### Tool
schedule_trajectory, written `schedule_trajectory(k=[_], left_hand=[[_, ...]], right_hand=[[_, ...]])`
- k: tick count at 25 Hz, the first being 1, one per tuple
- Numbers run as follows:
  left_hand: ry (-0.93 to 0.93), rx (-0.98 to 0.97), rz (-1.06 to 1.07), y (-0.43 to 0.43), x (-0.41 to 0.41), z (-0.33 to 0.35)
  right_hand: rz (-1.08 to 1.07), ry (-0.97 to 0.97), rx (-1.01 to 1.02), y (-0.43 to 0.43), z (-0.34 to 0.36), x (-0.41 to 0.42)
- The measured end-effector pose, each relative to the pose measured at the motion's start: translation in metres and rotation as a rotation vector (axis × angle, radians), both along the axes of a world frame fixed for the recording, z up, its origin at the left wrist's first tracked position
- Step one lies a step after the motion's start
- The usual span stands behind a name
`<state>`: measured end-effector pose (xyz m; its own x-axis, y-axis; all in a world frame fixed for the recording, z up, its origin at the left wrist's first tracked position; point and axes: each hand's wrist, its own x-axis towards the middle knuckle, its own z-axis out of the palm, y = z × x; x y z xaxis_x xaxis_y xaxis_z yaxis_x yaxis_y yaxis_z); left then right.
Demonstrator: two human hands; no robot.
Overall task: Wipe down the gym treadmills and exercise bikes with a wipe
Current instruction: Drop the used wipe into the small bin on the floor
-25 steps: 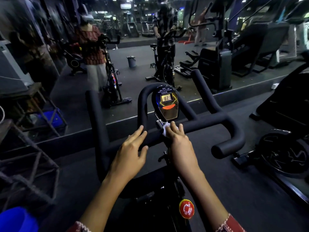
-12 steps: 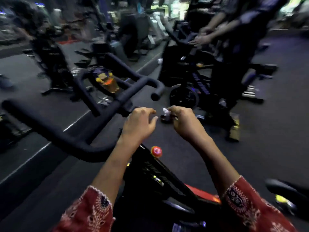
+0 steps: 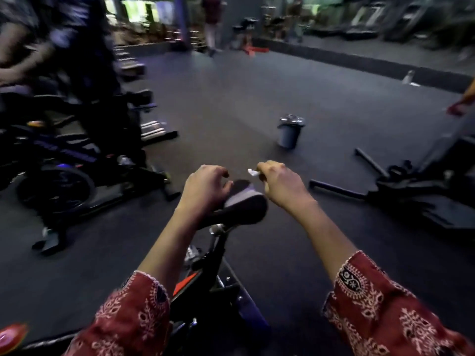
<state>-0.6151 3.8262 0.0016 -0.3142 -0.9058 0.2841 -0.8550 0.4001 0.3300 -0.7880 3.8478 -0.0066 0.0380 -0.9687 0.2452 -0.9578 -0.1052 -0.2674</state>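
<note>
Dark gym floor (image 3: pixel 231 98): 1 small bin (image 3: pixel 289 134) standing ahead, 1 exercise bike (image 3: pixel 64 163) at left with a person (image 3: pixel 77 47) at it, 1 low black frame (image 3: pixel 411 191) at right. Foreground: 1 saddle (image 3: pixel 244 204); left hand (image 3: pixel 205 186) over its nose, fingers loosely curled, holding nothing. Right hand (image 3: pixel 281 185) just beside the saddle, pinching 1 white wipe (image 3: pixel 253 172) above it.

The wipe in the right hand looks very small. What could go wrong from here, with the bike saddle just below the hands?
1. Only a small tip of the wipe shows from the right hand, so it may slip out, or leave parts of the saddle unwiped.
2. The black floor bar at the right lies close by and is hard to see in the dim light; a foot could catch on it.
</note>
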Motion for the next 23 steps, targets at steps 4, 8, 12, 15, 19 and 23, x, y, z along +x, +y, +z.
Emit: schedule_trajectory(k=[4,8,12,15,19,23], left_hand=[[-0.033,0.010,-0.178,-0.021,-0.127,-0.012],[-0.049,0.033,-0.270,-0.045,-0.249,-0.017],[-0.056,0.050,-0.285,-0.072,-0.329,-0.021],[-0.074,0.070,-0.295,-0.100,-0.369,-0.028],[-0.084,0.083,-0.289,-0.150,-0.406,-0.041],[-0.079,0.101,-0.276,-0.223,-0.440,-0.055]], right_hand=[[-0.205,0.025,0.011,0.011,-0.011,-0.120],[-0.299,0.049,0.035,0.003,-0.014,-0.234],[-0.310,0.042,0.072,-0.021,-0.017,-0.309],[-0.308,0.007,0.090,-0.048,-0.020,-0.348],[-0.287,-0.016,0.113,-0.097,-0.033,-0.382],[-0.244,-0.028,0.150,-0.177,-0.049,-0.419]])
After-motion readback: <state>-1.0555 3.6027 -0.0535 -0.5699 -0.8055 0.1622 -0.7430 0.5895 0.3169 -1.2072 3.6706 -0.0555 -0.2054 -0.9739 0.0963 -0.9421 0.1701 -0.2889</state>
